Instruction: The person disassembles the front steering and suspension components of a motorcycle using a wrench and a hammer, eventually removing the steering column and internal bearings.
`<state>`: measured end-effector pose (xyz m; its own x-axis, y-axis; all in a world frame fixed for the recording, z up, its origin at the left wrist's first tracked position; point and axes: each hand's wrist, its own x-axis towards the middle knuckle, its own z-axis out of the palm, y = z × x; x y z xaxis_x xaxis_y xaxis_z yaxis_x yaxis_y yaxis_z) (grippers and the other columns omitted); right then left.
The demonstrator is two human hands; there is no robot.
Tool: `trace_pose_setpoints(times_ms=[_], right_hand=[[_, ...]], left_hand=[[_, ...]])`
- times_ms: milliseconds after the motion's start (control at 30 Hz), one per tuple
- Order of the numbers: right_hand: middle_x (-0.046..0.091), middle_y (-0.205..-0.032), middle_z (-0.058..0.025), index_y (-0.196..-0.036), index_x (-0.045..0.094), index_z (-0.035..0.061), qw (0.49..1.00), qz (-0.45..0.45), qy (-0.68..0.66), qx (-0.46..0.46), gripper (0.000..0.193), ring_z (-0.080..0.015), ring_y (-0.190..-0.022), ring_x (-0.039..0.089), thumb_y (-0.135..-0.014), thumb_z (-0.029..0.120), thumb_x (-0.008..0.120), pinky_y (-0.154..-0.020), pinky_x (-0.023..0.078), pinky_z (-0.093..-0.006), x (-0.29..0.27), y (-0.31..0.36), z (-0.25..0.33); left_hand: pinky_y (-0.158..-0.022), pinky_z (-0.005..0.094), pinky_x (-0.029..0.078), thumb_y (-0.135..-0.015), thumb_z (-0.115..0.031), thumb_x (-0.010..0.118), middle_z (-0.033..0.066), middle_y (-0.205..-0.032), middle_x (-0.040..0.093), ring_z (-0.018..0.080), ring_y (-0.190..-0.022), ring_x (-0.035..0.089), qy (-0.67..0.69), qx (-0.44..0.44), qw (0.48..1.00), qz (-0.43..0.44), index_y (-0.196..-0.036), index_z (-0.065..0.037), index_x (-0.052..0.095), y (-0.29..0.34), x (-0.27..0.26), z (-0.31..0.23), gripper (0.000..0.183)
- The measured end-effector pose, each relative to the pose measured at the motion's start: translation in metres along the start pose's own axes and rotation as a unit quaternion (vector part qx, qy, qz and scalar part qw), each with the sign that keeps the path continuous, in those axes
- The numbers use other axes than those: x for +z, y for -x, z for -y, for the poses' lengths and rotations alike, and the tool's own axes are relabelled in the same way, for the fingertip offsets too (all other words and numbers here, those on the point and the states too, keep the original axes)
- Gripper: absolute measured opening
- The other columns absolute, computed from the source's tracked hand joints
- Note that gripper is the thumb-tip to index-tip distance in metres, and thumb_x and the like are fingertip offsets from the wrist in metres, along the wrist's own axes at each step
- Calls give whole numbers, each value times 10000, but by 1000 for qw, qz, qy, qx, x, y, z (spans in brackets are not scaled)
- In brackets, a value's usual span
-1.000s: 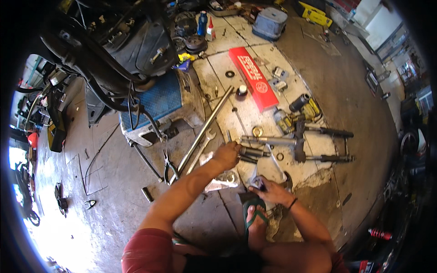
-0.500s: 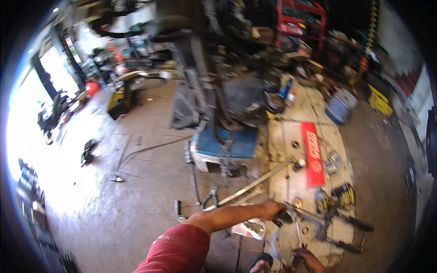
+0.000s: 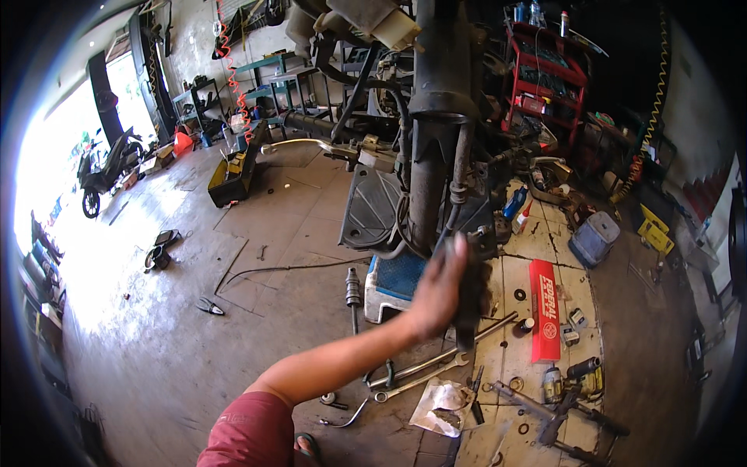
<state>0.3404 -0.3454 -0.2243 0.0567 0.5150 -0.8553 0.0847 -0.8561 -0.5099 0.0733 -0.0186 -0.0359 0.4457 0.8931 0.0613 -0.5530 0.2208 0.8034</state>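
Note:
My left hand is raised in front of the motorcycle frame, its fingers smeared by motion. Right beside the palm is a dark, upright, blurred shape; whether I grip it I cannot tell. My right hand is out of sight. Below the left hand, a combination wrench and a long metal bar lie on the floor. Near them are a crumpled silvery sheet and a forked metal motorcycle part. A blue-topped white stool stands beneath the frame.
A red box, a small dark bottle and a yellow-black power tool rest on the pale tiles. Pliers lie farther left. A blue-grey container stands at right, with a red tool rack behind.
My left hand has risen from beside the forked metal part to the front of the motorcycle frame. My right hand has left the view. The view has shifted, showing more of the frame.

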Motion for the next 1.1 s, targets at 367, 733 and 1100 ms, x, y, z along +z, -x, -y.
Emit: trace_pose_setpoints(times_ms=[367, 733, 1100], right_hand=[[507, -625, -14, -1008, 595, 52, 999, 34, 37, -21, 212, -118, -481, 465, -913, 232, 535, -456, 384, -269, 41, 11, -1], [524, -636, -13, -963, 596, -7, 989, 40, 87, -116, 458, -121, -540, 501, -967, 430, 459, -506, 434, -284, 60, 27, 60], [550, -706, -22, -827, 528, 94, 964, 59, -258, -22, 235, -140, -577, 519, -947, 296, 531, -483, 437, -257, 108, 64, 187]], left_hand=[[-437, 248, 411, -801, -225, 728, 1, -716, 505, 80, -512, 475, -145, 137, 980, 5, -889, -74, 526, -23, 35, -119, 266], [-435, 299, 363, -749, -822, 383, 41, -683, 498, 168, -497, 460, 66, 86, 987, 119, -977, -112, 515, -29, 32, -130, 757], [-406, 304, 360, -817, -786, 340, 7, -648, 455, 154, -436, 417, 82, 26, 985, 150, -951, -128, 533, -37, 18, -129, 699]])
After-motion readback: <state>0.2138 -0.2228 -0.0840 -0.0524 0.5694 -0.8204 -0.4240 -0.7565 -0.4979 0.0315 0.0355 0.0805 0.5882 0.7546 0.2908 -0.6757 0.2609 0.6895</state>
